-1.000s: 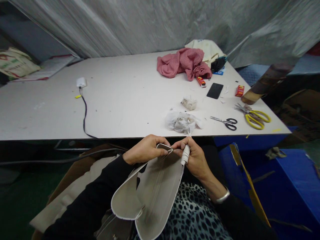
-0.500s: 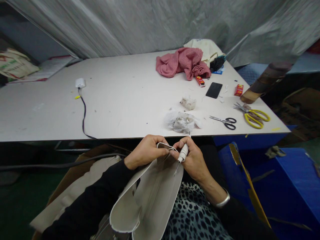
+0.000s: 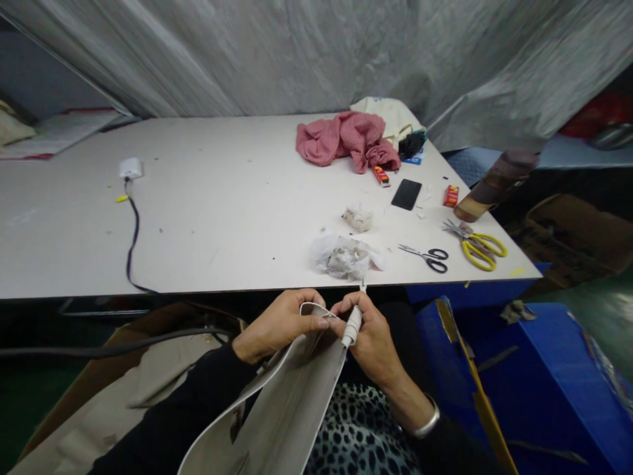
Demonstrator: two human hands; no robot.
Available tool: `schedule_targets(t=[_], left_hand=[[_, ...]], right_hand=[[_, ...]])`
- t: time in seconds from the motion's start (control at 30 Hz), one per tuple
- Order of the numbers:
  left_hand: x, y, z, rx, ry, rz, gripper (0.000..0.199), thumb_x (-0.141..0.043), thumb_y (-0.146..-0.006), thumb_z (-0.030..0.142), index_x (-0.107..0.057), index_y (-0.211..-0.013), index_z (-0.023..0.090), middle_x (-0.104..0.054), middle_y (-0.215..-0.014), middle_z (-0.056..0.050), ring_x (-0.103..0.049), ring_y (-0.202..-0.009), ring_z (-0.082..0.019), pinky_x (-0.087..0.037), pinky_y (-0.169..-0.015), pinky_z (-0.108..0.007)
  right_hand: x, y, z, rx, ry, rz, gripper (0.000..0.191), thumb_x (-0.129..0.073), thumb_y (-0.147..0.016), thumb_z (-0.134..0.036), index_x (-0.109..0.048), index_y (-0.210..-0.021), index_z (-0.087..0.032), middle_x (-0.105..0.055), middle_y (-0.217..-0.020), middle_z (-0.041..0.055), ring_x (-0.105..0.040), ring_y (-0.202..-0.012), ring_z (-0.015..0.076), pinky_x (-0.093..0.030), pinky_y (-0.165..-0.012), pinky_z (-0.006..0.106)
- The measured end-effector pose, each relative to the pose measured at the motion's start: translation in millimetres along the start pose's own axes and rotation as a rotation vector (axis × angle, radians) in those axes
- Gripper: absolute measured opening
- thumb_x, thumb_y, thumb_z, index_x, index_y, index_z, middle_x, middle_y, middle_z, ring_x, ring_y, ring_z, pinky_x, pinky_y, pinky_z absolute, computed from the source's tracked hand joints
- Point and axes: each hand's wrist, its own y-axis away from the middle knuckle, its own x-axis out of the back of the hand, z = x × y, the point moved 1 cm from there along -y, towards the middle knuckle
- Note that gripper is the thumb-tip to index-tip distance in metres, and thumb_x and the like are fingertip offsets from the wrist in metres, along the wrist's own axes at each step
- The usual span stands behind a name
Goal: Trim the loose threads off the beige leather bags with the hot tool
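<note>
An off-white, leather-like bag body (image 3: 291, 396) lies slanting across my lap, its upper edge folded up near the table front. My left hand (image 3: 277, 324) is closed on that folded edge, thumb on top and fingers behind. My right hand (image 3: 372, 340) pinches the same edge close to the left fingertips. It also grips a slim tool with a white wrapped handle (image 3: 352, 326), whose thin end pokes out above the fingers. The tool's exact kind cannot be made out. Fingers partly hide the pinched spot.
On the white table (image 3: 222, 218) are crumpled plastic (image 3: 343, 257), black-handled scissors (image 3: 430, 257), yellow-handled scissors (image 3: 479, 247), a dark phone-like slab (image 3: 406, 194), pink cloth (image 3: 346, 138), a bottle (image 3: 494, 185) and a cabled white device (image 3: 131, 168). Blue bins (image 3: 544, 389) stand right; pale pieces fill a carton (image 3: 64, 396) left.
The view has shifted, so the table and hands sit lower in it. The bag body has tipped slightly, and the tool's lower thin tip no longer shows against it. Both hands keep their grip.
</note>
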Motion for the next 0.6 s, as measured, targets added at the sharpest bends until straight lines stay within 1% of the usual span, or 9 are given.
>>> schedule_targets(t=[0.1, 0.17, 0.2, 0.23, 0.33, 0.4, 0.47, 0.53, 0.6], left_hand=[[-0.1, -6, 0, 0.018, 0.009, -0.001, 0.019, -0.078, -0.074, 0.028, -0.073, -0.087, 0.016, -0.069, -0.078, -0.001, -0.058, -0.073, -0.016, -0.044, -0.072, -0.028], [0.0, -8, -1, 0.023, 0.040, -0.009, 0.018, -0.077, -0.075, 0.030, -0.074, -0.085, 0.015, -0.070, -0.078, -0.002, -0.059, -0.072, -0.016, -0.044, -0.073, -0.028], [-0.1, -9, -2, 0.018, 0.057, -0.012, 0.017, -0.076, -0.075, 0.030, -0.073, -0.083, 0.015, -0.069, -0.076, -0.002, -0.058, -0.071, -0.016, -0.044, -0.072, -0.028], [-0.5, -10, -3, 0.011, 0.074, -0.012, 0.017, -0.076, -0.075, 0.030, -0.072, -0.081, 0.015, -0.068, -0.074, -0.001, -0.058, -0.070, -0.015, -0.044, -0.071, -0.028], [-3.5, -15, -9, 0.001, 0.116, 0.007, 0.017, -0.076, -0.074, 0.031, -0.070, -0.078, 0.015, -0.065, -0.071, -0.001, -0.057, -0.067, -0.015, -0.043, -0.068, -0.028], [-6.9, -19, -14, 0.002, 0.107, 0.036, 0.016, -0.075, -0.075, 0.030, -0.070, -0.079, 0.015, -0.066, -0.072, -0.001, -0.058, -0.068, -0.015, -0.044, -0.069, -0.028], [-10.7, -24, -21, -0.011, 0.073, 0.063, 0.014, -0.073, -0.076, 0.029, -0.070, -0.080, 0.016, -0.067, -0.074, -0.001, -0.059, -0.071, -0.016, -0.045, -0.070, -0.028], [-14.2, -28, -25, -0.042, 0.027, 0.097, 0.012, -0.070, -0.078, 0.029, -0.069, -0.080, 0.016, -0.066, -0.074, -0.001, -0.059, -0.071, -0.016, -0.045, -0.071, -0.028], [-16.9, -32, -28, -0.082, -0.014, 0.154, 0.011, -0.067, -0.081, 0.028, -0.068, -0.080, 0.017, -0.066, -0.074, 0.000, -0.059, -0.072, -0.017, -0.045, -0.072, -0.028]], right_hand=[[14, -5, 3, 0.035, 0.059, 0.047, 0.022, -0.076, -0.091, -0.035, -0.058, -0.100, -0.024, -0.071, -0.090, -0.0006, -0.065, -0.077, 0.0142, -0.053, -0.072, 0.025], [27, -10, 3, 0.069, 0.060, 0.112, 0.022, -0.067, -0.098, -0.041, -0.059, -0.109, -0.024, -0.074, -0.092, 0.0012, -0.069, -0.083, 0.0161, -0.056, -0.080, 0.029], [34, -13, 4, 0.082, 0.058, 0.149, 0.024, -0.062, -0.101, -0.044, -0.058, -0.114, -0.024, -0.075, -0.093, 0.0022, -0.071, -0.085, 0.0170, -0.057, -0.082, 0.030], [41, -17, 5, 0.089, 0.061, 0.188, 0.028, -0.057, -0.103, -0.047, -0.058, -0.119, -0.024, -0.076, -0.092, 0.0029, -0.071, -0.084, 0.0176, -0.057, -0.081, 0.031], [59, -30, 6, 0.095, 0.111, 0.284, 0.043, -0.048, -0.105, -0.055, -0.059, -0.131, -0.023, -0.074, -0.086, 0.0029, -0.069, -0.072, 0.0168, -0.055, -0.068, 0.029], [67, -39, 6, 0.107, 0.166, 0.337, 0.046, -0.049, -0.104, -0.057, -0.067, -0.128, -0.022, -0.072, -0.086, 0.0031, -0.066, -0.069, 0.0158, -0.054, -0.066, 0.029], [69, -47, 6, 0.116, 0.237, 0.384, 0.040, -0.057, -0.101, -0.055, -0.074, -0.114, -0.021, -0.072, -0.086, 0.0035, -0.064, -0.070, 0.0159, -0.054, -0.068, 0.029], [68, -55, 6, 0.123, 0.308, 0.401, 0.032, -0.066, -0.097, -0.050, -0.076, -0.105, -0.021, -0.074, -0.087, 0.0038, -0.066, -0.073, 0.0174, -0.055, -0.071, 0.030], [64, -62, 7, 0.141, 0.363, 0.378, 0.029, -0.069, -0.095, -0.047, -0.074, -0.105, -0.021, -0.075, -0.090, 0.0039, -0.069, -0.076, 0.0190, -0.055, -0.074, 0.031]])
